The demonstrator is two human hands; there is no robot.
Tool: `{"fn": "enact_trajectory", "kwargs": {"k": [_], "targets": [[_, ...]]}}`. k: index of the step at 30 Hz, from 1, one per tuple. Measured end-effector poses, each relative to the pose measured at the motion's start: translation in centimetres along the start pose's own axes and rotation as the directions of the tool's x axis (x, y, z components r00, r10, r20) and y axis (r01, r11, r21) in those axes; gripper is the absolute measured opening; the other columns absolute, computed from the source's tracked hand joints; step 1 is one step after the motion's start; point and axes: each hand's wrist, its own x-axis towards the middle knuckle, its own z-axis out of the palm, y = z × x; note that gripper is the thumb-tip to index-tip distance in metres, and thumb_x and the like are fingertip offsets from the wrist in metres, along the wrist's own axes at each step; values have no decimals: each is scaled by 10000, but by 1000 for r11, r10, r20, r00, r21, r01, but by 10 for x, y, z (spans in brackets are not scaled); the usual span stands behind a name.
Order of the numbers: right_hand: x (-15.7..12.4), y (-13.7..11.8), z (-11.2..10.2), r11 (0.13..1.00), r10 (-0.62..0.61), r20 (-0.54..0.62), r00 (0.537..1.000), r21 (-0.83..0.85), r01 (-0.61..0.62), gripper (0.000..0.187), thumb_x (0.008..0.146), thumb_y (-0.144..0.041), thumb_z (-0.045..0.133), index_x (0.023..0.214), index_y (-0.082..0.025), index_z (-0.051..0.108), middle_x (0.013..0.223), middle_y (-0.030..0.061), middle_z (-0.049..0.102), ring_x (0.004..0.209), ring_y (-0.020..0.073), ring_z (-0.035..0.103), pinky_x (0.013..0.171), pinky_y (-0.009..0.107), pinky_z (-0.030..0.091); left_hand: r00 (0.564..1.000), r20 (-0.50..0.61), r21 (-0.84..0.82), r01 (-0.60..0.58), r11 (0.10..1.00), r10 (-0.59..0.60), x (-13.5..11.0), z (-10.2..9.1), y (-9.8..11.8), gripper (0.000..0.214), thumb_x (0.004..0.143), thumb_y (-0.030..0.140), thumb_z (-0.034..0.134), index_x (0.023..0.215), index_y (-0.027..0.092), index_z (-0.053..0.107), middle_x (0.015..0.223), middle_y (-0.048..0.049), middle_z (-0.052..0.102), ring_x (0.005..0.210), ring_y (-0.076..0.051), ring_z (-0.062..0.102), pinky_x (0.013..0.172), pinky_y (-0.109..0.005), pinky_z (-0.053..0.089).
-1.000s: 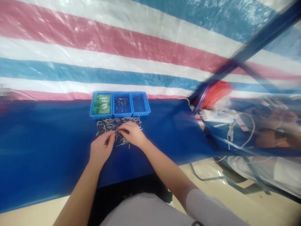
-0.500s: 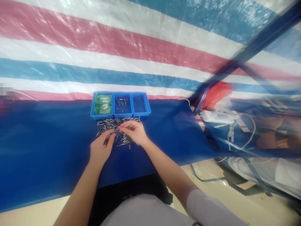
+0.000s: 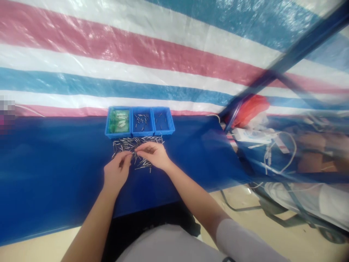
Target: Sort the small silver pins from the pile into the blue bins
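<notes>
A loose pile of slim metal rods (image 3: pixel 125 144) lies on the blue table, spreading under and around my fingers. My left hand (image 3: pixel 117 168) is closed in a pinch over the pile's near left side, its fingertips around one end of a thin metal rod. Close beside it, my right hand (image 3: pixel 156 155) comes in from the right with thumb and index finger pinched at the rod's other end. The fingertips nearly meet, and the rod is mostly hidden between them. Just beyond the pile stand three joined blue bins (image 3: pixel 142 133).
The left bin holds a green-and-clear plastic bag (image 3: pixel 120 122) with pale pieces; the other two hold a few rods. A striped tarp (image 3: pixel 163 54) hangs behind the blue table (image 3: pixel 54 174). At right are a dark metal frame (image 3: pixel 294 49), a red bag (image 3: pixel 252 109) and white cables (image 3: pixel 294 145).
My right hand has shifted slightly left and its fingers have closed up near the left fingertips. My left thumb and fingers have drawn closer together. The bins stay put.
</notes>
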Motion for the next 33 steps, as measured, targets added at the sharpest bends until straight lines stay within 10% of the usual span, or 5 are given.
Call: {"fn": "enact_trajectory", "kwargs": {"k": [33], "targets": [[-2, 4, 0, 975, -44, -41, 998, -219, 35, 212, 805, -391, 741, 902, -204, 756, 896, 42, 746, 787, 152, 689, 759, 295, 574, 1000, -15, -22, 14, 1000, -14, -1, 0, 4, 324, 903, 438, 578, 1139, 235, 671, 725, 30, 717, 659, -109, 675, 684, -205, 506]]}}
